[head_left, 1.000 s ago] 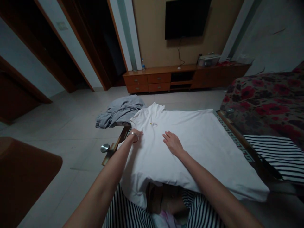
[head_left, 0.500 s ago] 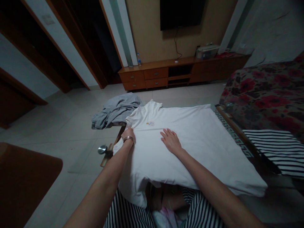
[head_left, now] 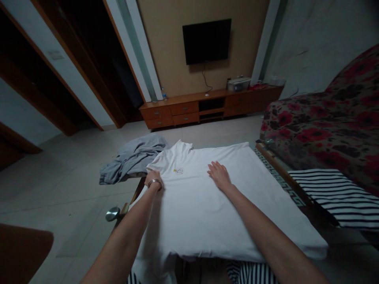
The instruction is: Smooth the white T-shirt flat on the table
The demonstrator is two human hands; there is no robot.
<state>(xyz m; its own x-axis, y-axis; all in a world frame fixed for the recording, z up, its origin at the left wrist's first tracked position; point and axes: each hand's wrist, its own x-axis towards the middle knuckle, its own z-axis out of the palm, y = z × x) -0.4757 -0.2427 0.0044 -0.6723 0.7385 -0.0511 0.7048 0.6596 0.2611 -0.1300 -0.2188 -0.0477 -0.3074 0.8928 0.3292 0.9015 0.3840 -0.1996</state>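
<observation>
The white shirt [head_left: 195, 219] lies spread flat over the bench [head_left: 275, 175], its near edge hanging over the side toward the person; the hands are apart on it, the left hand [head_left: 153, 178] with fingers curled onto the cloth at the left edge, near the small printed emblem [head_left: 179, 170], the right hand [head_left: 219, 176] resting palm down with fingers extended. A grey garment [head_left: 136, 157] sits just beyond the shirt's far-left part; striped cloth [head_left: 337, 193] lies at the bench's right side, near the floral sofa [head_left: 319, 126].
</observation>
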